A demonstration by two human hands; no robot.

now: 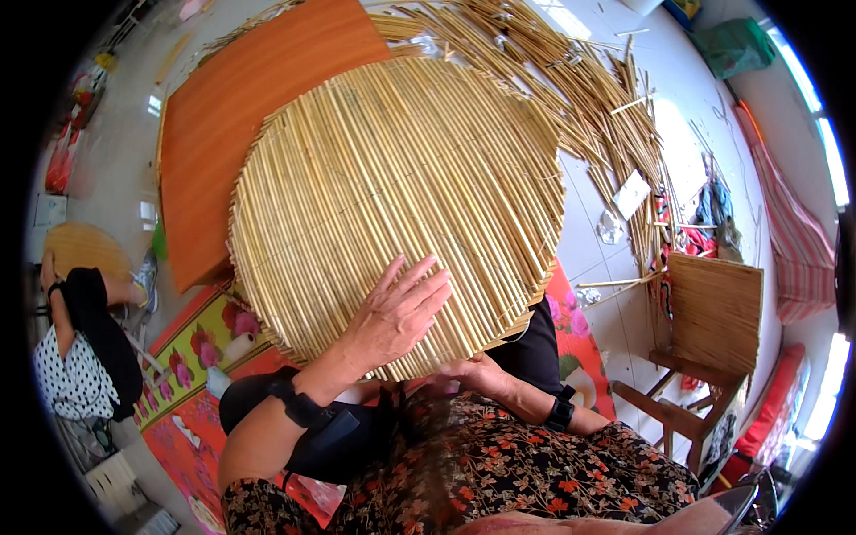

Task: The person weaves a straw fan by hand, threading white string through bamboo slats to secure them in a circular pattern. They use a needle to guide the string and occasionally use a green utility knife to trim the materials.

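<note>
A large round mat of straw-coloured stalks (392,196) lies tilted across my lap, its far part over an orange-brown board (267,98). The stalks run side by side, with thin cross lines of stitching and a jagged cut rim. My left hand (397,316) rests flat on the mat's near part, fingers spread. At the near edge my right hand (481,373) grips the rim, with its fingertips partly hidden beneath the mat. Dark bands circle both wrists.
Many loose stalks (571,80) lie heaped on the tiled floor beyond. A wooden chair (713,312) stands at right. On the left sits another person in a polka-dot top (76,374), near a round tan disc (89,254). A red floral mat (196,428) lies below me.
</note>
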